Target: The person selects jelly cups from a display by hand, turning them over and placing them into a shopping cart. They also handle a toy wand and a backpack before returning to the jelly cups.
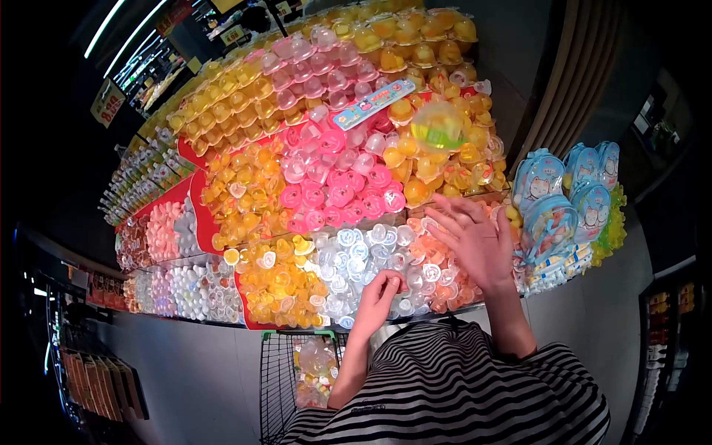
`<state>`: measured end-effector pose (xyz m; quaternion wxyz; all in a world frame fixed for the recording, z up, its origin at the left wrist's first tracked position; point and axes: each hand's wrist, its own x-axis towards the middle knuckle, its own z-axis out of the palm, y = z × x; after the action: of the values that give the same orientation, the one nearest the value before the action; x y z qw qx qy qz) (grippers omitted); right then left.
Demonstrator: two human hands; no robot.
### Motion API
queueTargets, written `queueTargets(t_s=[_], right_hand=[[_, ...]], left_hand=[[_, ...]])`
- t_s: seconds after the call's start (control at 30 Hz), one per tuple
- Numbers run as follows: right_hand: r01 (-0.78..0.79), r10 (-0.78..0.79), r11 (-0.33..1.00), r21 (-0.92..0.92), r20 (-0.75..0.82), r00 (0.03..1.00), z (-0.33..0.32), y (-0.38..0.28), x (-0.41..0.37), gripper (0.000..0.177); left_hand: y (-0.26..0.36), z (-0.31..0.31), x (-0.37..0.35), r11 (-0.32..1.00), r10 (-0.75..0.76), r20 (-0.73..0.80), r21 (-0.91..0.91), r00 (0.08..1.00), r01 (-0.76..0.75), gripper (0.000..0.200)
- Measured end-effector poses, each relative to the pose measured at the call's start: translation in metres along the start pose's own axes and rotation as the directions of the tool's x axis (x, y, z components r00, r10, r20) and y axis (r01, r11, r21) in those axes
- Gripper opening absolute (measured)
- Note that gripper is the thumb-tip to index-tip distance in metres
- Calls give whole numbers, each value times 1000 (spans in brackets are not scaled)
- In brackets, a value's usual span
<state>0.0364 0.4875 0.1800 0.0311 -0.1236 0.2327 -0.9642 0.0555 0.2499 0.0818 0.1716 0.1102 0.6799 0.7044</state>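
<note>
My right hand (475,241) is raised over the orange jelly cups (434,259), its fingers spread and nothing held. My left hand (378,297) is curled closed above the clear jelly cups with pale blue lids (352,256); whatever it holds, if anything, is hidden. Beyond my right hand, a large rounded clear-and-yellow piece with a green label (439,126) appears blurred over the yellow jelly cups (415,167). Pink jelly cups (348,193) lie in the middle section of the display.
A shopping cart (267,371) with a filled clear bag (315,363) stands at my left. Light blue cartoon backpacks (549,215) sit at the display's right end. Stacked rows of yellow cups (230,96) and a blue sign strip (374,104) rise behind.
</note>
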Motion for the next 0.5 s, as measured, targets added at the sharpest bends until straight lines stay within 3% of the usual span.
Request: queueTargets(t_s=[0.03,0.13,0.2,0.33,0.43,0.5], right_hand=[[75,-125,955,-286,-162,979,-9,8,-3,43],[-244,80,917,-315,-456,886,-78,27,-28,36],[-279,159,951,-134,-563,811,-102,41,-50,26],[-274,171,957,-93,-581,795,-118,61,-71,26],[-312,188,942,-124,-574,797,-117,68,-79,26],[-338,190,929,-153,-588,786,-103,65,-86,25]], left_hand=[[-3,-5,3,996,21,-8,-84,1000,-22,26],[-8,-12,24,913,5,40,-407,999,12,40],[-15,-15,49,772,64,92,-636,994,9,50],[10,15,102,323,101,84,-945,991,47,57],[37,51,122,203,31,99,-975,995,90,52],[-36,45,159,56,69,204,-978,977,200,45]])
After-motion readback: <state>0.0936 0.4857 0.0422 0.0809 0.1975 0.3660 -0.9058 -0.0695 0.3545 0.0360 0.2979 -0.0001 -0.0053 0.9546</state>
